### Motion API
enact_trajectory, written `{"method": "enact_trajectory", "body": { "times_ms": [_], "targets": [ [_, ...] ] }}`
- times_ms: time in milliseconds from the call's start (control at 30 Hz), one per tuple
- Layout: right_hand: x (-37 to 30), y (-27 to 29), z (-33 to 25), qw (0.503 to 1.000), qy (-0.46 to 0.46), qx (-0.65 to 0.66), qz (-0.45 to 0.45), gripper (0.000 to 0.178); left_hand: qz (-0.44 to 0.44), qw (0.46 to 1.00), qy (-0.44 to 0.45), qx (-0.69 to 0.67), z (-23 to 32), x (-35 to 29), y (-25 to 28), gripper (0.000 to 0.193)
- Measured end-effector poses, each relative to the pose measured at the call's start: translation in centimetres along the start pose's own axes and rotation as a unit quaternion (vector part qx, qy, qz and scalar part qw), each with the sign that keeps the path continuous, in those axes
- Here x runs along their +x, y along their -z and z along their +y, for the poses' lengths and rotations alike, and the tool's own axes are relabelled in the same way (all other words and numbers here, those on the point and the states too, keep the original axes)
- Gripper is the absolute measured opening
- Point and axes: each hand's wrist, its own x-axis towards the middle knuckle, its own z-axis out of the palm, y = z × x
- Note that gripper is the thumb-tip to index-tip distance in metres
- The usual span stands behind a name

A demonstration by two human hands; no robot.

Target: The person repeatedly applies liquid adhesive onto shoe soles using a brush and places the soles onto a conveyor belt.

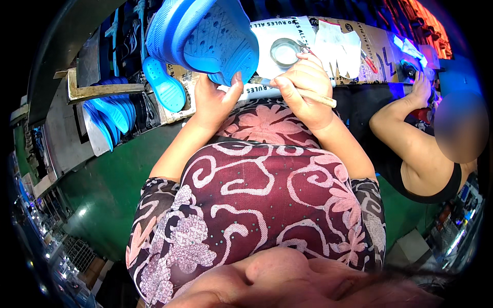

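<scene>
A blue shoe sole (221,41) with a raised rim is tilted up, its dotted inner face toward me. My left hand (211,100) is closed on its near end, thumb on the rim. In my right hand (308,87) is a brush with a pale wooden handle (323,98). The brush tip points left, close to the rim; whether it touches I cannot tell. Just beyond my right hand stands a round dish (285,52) with pale contents. A lighter blue sole (164,84) lies to the left of my left hand.
Several blue soles (115,110) are stacked at the left beside a wooden bar (105,92). White paper (336,46) and a red-handled tool (368,62) lie on the cardboard-covered table. At the right, a co-worker's arm (400,110) reaches onto the table.
</scene>
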Motion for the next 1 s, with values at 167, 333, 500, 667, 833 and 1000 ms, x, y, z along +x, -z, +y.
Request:
{"method": "enact_trajectory", "body": {
  "times_ms": [167,333,500,667,833,1000],
  "targets": [
    [0.1,-0.6,-0.4,1.000,0.018,-0.017,0.012,0.018,0.009,1.000,-0.013,-0.011,-0.1,0.1,-0.2,0.039],
    [0.0,-0.5,-0.4,1.000,0.012,-0.004,0.006,0.018,0.006,1.000,-0.019,-0.006,-0.2,0.1,-0.3,0.038],
    [-0.3,0.1,0.3,0.999,-0.021,0.010,0.025,0.018,-0.016,1.000,-0.010,-0.001,-0.3,0.0,-0.2,0.039],
    [-0.2,0.0,0.1,1.000,-0.010,-0.011,-0.010,0.021,-0.024,1.000,-0.009,0.015,-0.1,0.1,-0.1,0.034],
    [-0.5,-0.3,-0.2,0.999,0.011,-0.035,0.008,0.021,-0.022,0.999,-0.022,0.014,0.2,0.3,0.1,0.031],
    [-0.5,0.8,0.0,1.000,-0.016,-0.004,0.016,0.020,-0.018,0.999,-0.021,0.019,0.1,0.5,0.3,0.031]
  ]
}}
